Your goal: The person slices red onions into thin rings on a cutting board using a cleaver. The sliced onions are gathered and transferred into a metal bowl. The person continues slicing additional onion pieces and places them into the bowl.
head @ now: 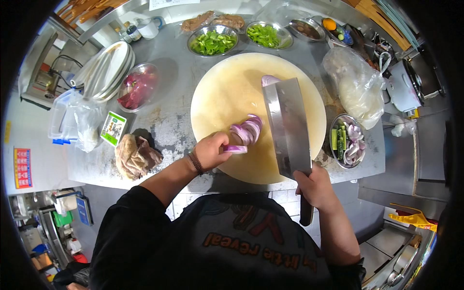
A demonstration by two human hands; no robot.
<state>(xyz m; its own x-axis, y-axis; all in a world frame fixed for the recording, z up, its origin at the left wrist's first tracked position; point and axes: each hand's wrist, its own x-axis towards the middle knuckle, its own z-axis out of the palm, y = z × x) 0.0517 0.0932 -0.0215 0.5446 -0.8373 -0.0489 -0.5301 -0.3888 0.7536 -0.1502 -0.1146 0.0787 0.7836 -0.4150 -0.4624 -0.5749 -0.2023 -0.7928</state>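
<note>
My right hand [314, 184] grips the handle of a broad cleaver [288, 123], its blade lying over the right part of a round cutting board [217, 87]. Between the fingers and thumb of my left hand [212, 151] is a piece of red onion [236, 149], at the board's near left. Just beyond that hand lie sliced red onions [248, 129], fanned in a small heap. Another red onion piece [270, 80] sits at the far side of the blade, partly hidden by it.
Bowls of chopped green peppers [214, 42] stand behind the board. A bowl of cucumber and onion [347, 141] is close on the right, near a bagged item [355, 87]. Leftward are a crumpled cloth [136, 156], a bowl of red peelings [137, 88] and stacked plates [112, 70].
</note>
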